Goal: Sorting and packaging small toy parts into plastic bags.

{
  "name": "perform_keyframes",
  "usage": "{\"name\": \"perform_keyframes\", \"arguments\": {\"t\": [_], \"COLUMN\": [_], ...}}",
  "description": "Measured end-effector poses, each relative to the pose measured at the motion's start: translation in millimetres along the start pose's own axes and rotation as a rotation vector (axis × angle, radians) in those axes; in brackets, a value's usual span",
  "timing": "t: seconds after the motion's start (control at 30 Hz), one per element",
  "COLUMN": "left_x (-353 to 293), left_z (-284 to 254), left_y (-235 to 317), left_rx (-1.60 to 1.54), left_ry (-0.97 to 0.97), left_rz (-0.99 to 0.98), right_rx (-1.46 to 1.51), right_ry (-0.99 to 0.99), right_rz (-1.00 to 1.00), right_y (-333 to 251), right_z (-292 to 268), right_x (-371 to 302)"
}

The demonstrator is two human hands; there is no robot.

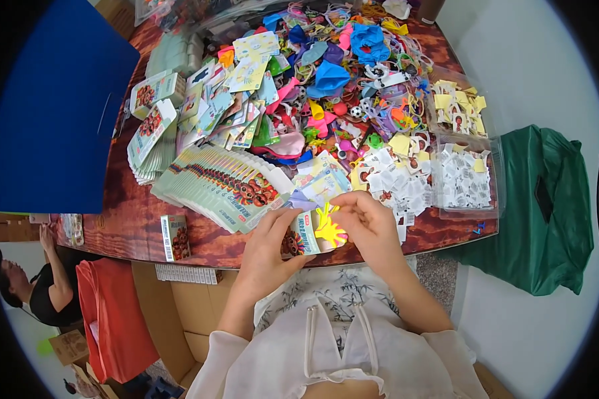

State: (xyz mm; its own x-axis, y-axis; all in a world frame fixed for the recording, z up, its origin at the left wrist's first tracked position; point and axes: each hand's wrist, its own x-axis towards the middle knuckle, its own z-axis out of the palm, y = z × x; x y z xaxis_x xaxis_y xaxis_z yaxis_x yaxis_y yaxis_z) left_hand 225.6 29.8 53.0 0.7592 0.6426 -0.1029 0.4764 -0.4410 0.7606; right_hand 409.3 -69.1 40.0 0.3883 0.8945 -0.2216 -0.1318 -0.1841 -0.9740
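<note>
Near the table's front edge, my left hand (267,247) is wrapped round a small printed carton (305,234) in pale green and white. My right hand (371,229) pinches a bright yellow and pink hand-shaped toy (329,226) at the carton's right end. I cannot tell whether part of the toy is inside the carton. Just beyond my left hand lies a fanned row of flat cartons (223,189). Beyond my right hand spreads a heap of small white paper pieces (396,183), some with printed figures.
A large pile of colourful small toys (333,80) covers the table's far middle, with loose cards (243,100) on its left. Clear plastic trays (464,176) stand at the right. One upright carton (176,237) is at the front left. An open cardboard box (173,306) sits below the edge.
</note>
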Motion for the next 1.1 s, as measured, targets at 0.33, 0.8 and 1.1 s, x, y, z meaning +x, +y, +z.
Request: {"name": "perform_keyframes", "arguments": {"t": [0.33, 0.8, 1.1], "left_x": [-6, -6, -11], "left_z": [9, 20, 15], "left_y": [-4, 2, 1], "left_rx": [0.064, 0.119, 0.169], "left_ry": [0.032, 0.225, 0.185], "left_rz": [0.016, 0.059, 0.066], "right_rx": [-0.359, -0.66, -0.38], "right_ry": [0.052, 0.263, 0.016], "right_rz": [-0.238, -0.551, -0.117], "right_y": [-6, -4, 4], "right_z": [-1, 35, 19], "right_x": [-17, -19, -17]}}
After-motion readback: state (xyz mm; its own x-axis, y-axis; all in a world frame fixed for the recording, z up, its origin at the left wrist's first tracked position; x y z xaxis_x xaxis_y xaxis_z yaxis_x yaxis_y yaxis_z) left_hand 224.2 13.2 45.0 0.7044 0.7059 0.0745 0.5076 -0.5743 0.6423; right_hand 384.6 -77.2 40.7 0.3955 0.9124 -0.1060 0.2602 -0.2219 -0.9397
